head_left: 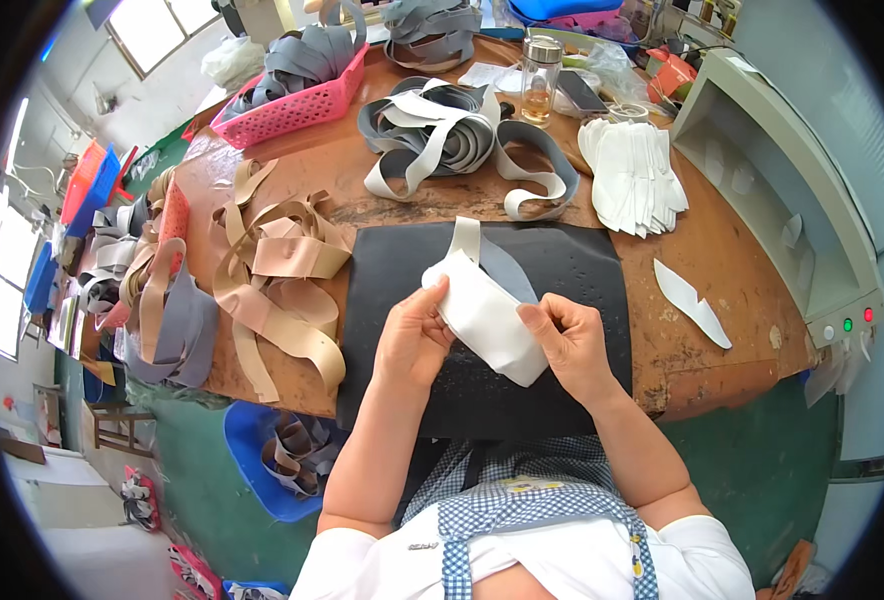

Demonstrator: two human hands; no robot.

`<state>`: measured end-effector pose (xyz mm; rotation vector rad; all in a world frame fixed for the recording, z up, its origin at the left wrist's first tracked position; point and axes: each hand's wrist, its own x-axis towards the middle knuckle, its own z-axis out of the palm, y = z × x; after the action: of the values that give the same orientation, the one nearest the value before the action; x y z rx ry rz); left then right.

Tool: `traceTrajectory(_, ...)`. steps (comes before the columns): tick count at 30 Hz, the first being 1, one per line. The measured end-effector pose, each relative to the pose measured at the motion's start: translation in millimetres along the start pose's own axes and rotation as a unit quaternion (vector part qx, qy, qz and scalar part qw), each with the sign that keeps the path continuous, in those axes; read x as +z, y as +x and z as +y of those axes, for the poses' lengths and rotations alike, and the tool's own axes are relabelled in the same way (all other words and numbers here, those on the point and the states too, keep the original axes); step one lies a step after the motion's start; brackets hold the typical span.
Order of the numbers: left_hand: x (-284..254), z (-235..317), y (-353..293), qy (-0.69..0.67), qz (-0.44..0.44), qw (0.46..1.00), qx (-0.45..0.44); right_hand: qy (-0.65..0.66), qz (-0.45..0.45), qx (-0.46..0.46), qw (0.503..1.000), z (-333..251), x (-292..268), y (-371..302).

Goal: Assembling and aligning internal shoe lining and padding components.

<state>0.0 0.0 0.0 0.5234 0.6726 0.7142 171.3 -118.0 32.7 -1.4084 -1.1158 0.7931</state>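
Observation:
Both my hands grip a white shoe upper piece [492, 328] in front of me, just above a black mat [582, 262]. My left hand [412, 335] pinches its left end between thumb and fingers. At the opposite edge, my right hand [572, 348] has its thumb on top and its fingers curled. Beyond the piece lies part of a grey-and-white strip [468, 238] with a grey curved face; whether it joins the piece I cannot tell. To the right, a single white cut piece [690, 303] lies on the wooden table. A fanned stack of white pieces [630, 180] rests farther back.
Tan strips [287, 250] lie tangled on the left. Coiled grey-and-white strips [452, 135], a glass jar [540, 80] and a pink basket [297, 100] stand behind the mat. A grey machine housing [792, 170] borders the right. A blue tub [247, 470] sits on the floor.

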Motion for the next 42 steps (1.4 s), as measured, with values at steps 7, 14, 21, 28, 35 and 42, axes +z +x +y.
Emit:
traceTrajectory(7, 36, -5, -35, 0.058, -0.096, 0.994, -0.006, -0.018, 0.086, -0.043, 0.995, -3, 12, 24)
traceTrajectory(14, 29, 4, -36, 0.025, -0.066, 0.997, 0.033, 0.165, 0.005, 0.023, 0.986, -14, 10, 29)
traceTrajectory(21, 27, 7, -31, -0.001, -0.092, 0.995, 0.030, 0.147, 0.024, -0.028, 0.988, -7, 16, 22)
traceTrajectory(28, 41, -10, -39, 0.075, -0.045, 0.987, 0.137, 0.060, 0.114, -0.050, 0.990, 6, 31, 7)
traceTrajectory(35, 36, -14, -38, 0.046, -0.065, 0.991, 0.107, 0.224, 0.097, 0.044, 0.969, 15, 29, 3)
traceTrajectory(42, 45, -2, -69, 0.137, -0.103, 0.979, 0.110, 0.007, 0.152, -0.088, 0.985, 18, 16, 3)
